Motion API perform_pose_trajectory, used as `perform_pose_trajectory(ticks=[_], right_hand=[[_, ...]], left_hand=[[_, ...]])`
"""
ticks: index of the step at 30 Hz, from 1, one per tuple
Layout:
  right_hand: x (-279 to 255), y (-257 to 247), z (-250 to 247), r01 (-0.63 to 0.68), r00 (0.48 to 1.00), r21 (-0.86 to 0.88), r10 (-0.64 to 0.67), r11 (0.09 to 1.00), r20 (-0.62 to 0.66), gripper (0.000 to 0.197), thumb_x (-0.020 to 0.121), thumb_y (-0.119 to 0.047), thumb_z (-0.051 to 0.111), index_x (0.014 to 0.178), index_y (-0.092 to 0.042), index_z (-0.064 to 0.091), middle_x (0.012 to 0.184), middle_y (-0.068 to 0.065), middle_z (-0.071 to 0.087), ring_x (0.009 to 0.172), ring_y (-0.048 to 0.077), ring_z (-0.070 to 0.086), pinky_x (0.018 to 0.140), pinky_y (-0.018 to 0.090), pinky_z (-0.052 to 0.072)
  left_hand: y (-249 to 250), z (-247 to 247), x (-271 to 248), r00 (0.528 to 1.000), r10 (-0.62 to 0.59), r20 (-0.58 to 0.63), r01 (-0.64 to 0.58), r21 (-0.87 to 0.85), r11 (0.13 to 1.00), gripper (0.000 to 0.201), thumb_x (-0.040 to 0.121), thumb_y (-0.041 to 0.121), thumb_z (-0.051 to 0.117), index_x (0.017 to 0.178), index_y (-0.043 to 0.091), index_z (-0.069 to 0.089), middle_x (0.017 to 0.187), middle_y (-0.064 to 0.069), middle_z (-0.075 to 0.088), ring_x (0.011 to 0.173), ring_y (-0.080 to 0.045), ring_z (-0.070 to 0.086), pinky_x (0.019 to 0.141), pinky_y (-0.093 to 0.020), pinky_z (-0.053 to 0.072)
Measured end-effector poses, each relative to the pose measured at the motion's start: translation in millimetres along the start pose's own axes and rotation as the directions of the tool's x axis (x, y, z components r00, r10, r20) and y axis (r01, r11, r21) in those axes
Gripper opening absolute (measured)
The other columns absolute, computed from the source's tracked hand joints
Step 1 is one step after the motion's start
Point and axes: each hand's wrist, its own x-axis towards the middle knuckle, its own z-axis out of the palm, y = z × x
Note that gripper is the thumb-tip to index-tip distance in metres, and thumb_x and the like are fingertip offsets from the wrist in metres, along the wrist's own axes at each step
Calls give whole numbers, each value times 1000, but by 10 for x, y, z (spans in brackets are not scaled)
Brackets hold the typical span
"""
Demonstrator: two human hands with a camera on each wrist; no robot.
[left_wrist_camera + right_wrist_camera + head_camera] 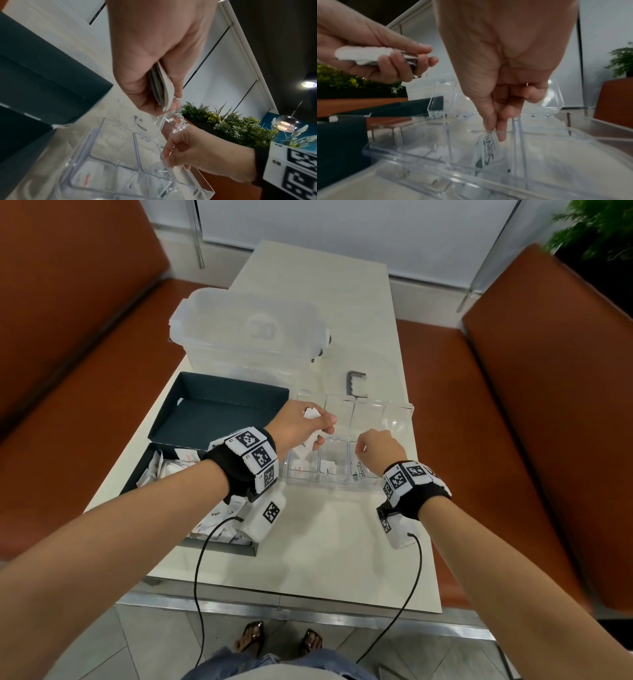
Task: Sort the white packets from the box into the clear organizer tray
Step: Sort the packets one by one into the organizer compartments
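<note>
Right grip [494, 129]: thumb and forefinger pinched the top edge of a Stevia packet [488, 150], long axis upright, lower end down inside a near-row compartment of the clear organizer tray [399, 419]. Left grip [301, 424]: clasped a stack of white packets [162, 86] over the tray. Dark box [219, 409], holding loose packets [171, 467], lay left on the worktop [325, 542].
</note>
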Motion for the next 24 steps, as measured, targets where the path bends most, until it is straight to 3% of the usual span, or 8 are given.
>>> perform_pose_trajectory(ticks=[4, 9, 17, 24], right_hand=[[6, 16, 31, 43, 998, -211, -33, 977, 52, 29, 91, -11, 52, 117, -19, 61, 115, 10, 60, 102, 32, 62, 83, 35, 47], [14, 40, 18, 123, 991, -360, -98, 925, 86, 33, 89, -23, 63, 121, -30, 61, 112, 0, 65, 102, 25, 64, 77, 30, 42], [4, 56, 94, 156, 988, -430, -141, 889, 68, 32, 88, -40, 65, 120, -31, 63, 109, -3, 66, 101, 22, 63, 76, 31, 42], [-9, 109, 95, 190, 980, -474, -193, 860, 41, 38, 88, -54, 59, 119, -33, 63, 101, -3, 66, 93, 22, 64, 70, 29, 33]], left_hand=[[0, -23, -8, 1000, -10, -3, 10, -11, 1000, 12, 91, 15, 67, 94, 3, 66, 80, -9, 68, 50, -12, 56, 48, -21, 50], [-15, -17, -8, 1000, -11, 8, 11, -11, 1000, 10, 91, 15, 67, 92, 4, 67, 81, -9, 68, 49, -10, 56, 47, -21, 49], [-37, -5, -10, 1000, -4, 16, 4, -6, 1000, 11, 91, 16, 67, 92, 5, 67, 80, -8, 68, 47, -8, 56, 47, -20, 49], [-46, -1, -5, 1000, -7, 13, 7, -6, 1000, 12, 90, 18, 68, 91, 6, 67, 78, -7, 69, 48, -9, 57, 49, -21, 50]])
